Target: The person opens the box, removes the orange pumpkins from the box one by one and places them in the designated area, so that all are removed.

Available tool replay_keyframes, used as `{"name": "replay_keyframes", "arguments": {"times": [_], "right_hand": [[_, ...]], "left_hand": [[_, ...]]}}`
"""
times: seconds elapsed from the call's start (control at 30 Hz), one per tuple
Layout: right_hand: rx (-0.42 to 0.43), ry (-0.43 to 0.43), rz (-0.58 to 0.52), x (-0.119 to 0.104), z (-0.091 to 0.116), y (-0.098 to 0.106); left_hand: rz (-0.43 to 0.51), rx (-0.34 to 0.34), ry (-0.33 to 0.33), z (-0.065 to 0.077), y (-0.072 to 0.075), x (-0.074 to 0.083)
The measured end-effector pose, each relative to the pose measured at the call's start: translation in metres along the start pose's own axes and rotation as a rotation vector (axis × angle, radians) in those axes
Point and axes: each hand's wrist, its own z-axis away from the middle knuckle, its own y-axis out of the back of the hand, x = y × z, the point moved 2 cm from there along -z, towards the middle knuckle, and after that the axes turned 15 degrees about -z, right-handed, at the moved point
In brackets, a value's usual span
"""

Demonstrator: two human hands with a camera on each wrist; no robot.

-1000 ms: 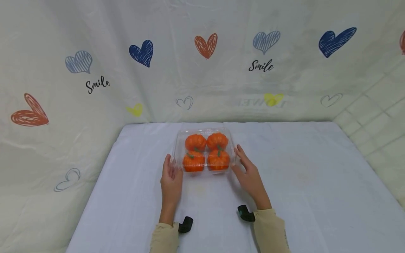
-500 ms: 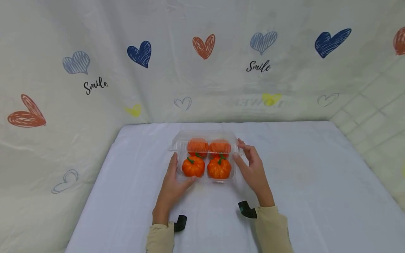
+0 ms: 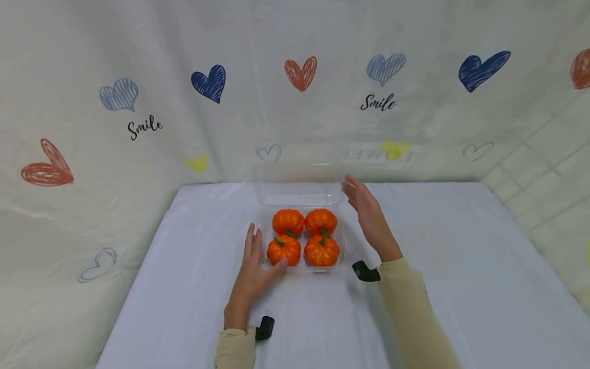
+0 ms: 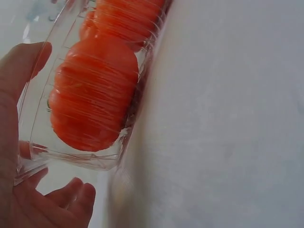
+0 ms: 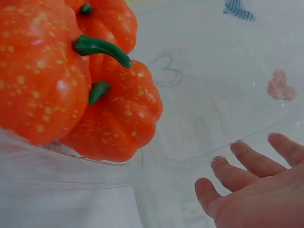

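The lid [image 3: 301,199] has swung back, baring the pumpkins [image 3: 321,252] for reaching. Left hand [image 3: 252,271] grips the box [image 3: 342,256]; right hand [image 3: 370,214], fingers straight, grasps nothing.

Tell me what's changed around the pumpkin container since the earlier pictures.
The clear lid has swung up and back, from covering the pumpkins to standing open behind them. The right hand has moved forward beside it; contact is unclear. The left hand has brought its thumb over the near edge of the container. All four pumpkins stay inside.
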Motion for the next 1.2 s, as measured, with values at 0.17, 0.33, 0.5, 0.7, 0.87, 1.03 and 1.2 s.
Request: {"name": "replay_keyframes", "arguments": {"times": [0.17,0.33,0.5,0.7,0.87,1.03,1.2], "right_hand": [[-0.059,-0.130,-0.173,-0.001,-0.030,0.003],[-0.054,-0.261,-0.324,0.005,-0.046,0.007],[0.000,-0.343,-0.377,0.018,-0.049,0.011],[0.050,-0.447,-0.462,0.040,-0.042,0.013],[0.069,-0.517,-0.507,0.049,-0.037,0.013],[0.012,-0.498,-0.432,0.044,-0.037,0.013],[-0.073,-0.409,-0.208,0.030,-0.039,0.014]], "left_hand": [[0.006,-0.022,-0.004,0.000,-0.001,-0.005],[0.030,-0.051,-0.006,0.001,-0.001,-0.004],[0.036,-0.082,-0.011,0.000,-0.001,0.000],[0.034,-0.105,-0.003,-0.001,-0.001,0.003],[0.032,-0.094,-0.005,-0.001,-0.001,0.003],[0.025,-0.085,0.008,0.000,0.002,0.002],[0.024,-0.088,0.023,0.001,0.002,0.002]]}}
